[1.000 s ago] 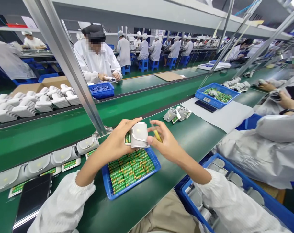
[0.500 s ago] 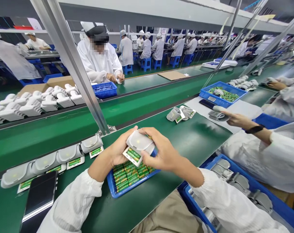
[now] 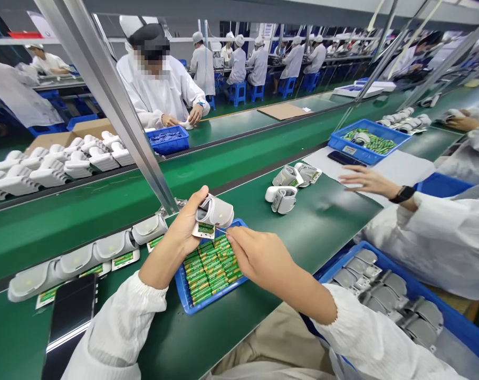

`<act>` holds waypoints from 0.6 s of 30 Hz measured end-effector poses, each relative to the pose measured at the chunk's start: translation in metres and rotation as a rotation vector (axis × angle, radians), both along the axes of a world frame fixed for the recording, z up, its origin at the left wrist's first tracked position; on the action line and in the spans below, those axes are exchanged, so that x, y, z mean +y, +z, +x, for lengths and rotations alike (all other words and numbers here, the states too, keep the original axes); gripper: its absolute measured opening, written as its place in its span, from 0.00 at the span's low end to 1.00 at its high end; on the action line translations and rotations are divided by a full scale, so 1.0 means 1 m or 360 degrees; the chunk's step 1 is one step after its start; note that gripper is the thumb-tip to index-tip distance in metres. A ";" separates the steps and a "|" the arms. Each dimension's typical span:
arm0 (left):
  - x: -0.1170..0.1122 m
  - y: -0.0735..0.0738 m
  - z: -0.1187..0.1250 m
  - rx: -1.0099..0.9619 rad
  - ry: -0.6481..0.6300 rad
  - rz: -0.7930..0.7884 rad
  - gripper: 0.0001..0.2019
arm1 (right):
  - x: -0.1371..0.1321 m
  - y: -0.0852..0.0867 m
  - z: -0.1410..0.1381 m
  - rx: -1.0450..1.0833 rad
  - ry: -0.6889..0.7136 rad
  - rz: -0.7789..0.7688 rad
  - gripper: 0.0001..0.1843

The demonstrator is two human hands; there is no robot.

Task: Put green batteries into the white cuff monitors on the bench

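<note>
My left hand [image 3: 186, 219] is closed around a wrist blood pressure monitor [image 3: 214, 212] with a rolled grey cuff. Its open battery compartment [image 3: 205, 230] faces me, with green batteries inside. At the compartment's right side, my right hand [image 3: 255, 250] pinches a thin pale strip [image 3: 221, 230]; where the strip ends is hidden by the fingers. Both hands are above a blue tray [image 3: 190, 311] holding rows of green batteries [image 3: 211, 269]. To the left, several similar monitors [image 3: 75, 264] stand in a row, some showing batteries.
A black phone [image 3: 69, 322] lies at the left. Beyond the tray are three monitors [image 3: 284, 199]. A co-worker's hand [image 3: 368, 182] reaches in from the right, near a blue battery bin [image 3: 368, 142]. A blue crate [image 3: 461, 322] of monitors sits lower right. A metal post [image 3: 116, 105] rises ahead.
My left hand has turned the monitor and moved it slightly left and up. My right hand has left the cuff for the compartment's edge. The co-worker has set down another monitor.
</note>
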State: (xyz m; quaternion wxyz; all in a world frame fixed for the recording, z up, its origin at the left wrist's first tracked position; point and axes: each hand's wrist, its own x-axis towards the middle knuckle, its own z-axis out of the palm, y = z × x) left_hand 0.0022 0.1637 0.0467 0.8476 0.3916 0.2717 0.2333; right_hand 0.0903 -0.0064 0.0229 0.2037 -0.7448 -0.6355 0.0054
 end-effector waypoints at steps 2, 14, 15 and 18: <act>-0.002 -0.001 0.001 -0.0022 0.0051 0.0028 0.23 | 0.002 0.002 -0.001 0.0021 0.0000 -0.0103 0.14; -0.011 -0.008 0.004 0.0042 0.0018 0.0177 0.22 | 0.012 -0.001 -0.013 -0.0074 0.0001 -0.0360 0.14; -0.013 -0.009 0.005 0.0052 0.0047 0.0187 0.23 | 0.013 -0.003 -0.016 -0.0076 -0.0027 -0.0389 0.13; -0.018 -0.014 0.008 0.0079 0.0208 0.0179 0.25 | 0.017 -0.005 -0.024 -0.0060 -0.0134 -0.0484 0.12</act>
